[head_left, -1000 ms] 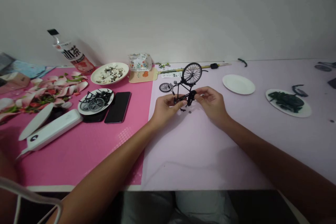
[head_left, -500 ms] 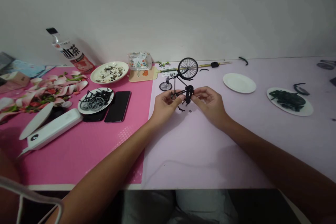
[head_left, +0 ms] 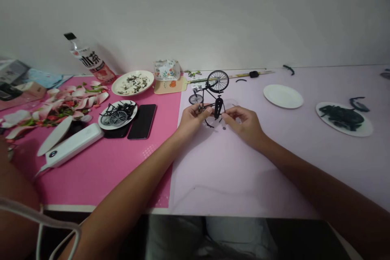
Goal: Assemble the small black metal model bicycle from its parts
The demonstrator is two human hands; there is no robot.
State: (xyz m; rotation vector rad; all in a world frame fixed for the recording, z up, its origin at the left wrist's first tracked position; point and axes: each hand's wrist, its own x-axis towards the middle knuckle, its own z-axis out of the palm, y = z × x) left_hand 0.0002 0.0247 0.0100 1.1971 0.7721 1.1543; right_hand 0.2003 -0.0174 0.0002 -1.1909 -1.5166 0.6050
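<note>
A small black model bicycle is held tilted over the pale lilac part of the table, one spoked wheel at the top and a smaller-looking one at the left. My left hand is closed on its frame, thumb and fingers pinching near the lower left. On the other side, my right hand has its thumb and forefinger pinched together right beside the black chain cover. A thin dark line rises at those fingertips; whether it is a loose piece or part of the bicycle I cannot tell. Below lies a small dark round bit.
At right are a white plate and a plate of black parts. Leftward stand a plate with spoked wheels, a phone, a white device, a bowl, petals and a bottle.
My right fingertips have drawn slightly away from the chain cover, which now shows more fully and stands more upright. The whole view has shifted a little.
</note>
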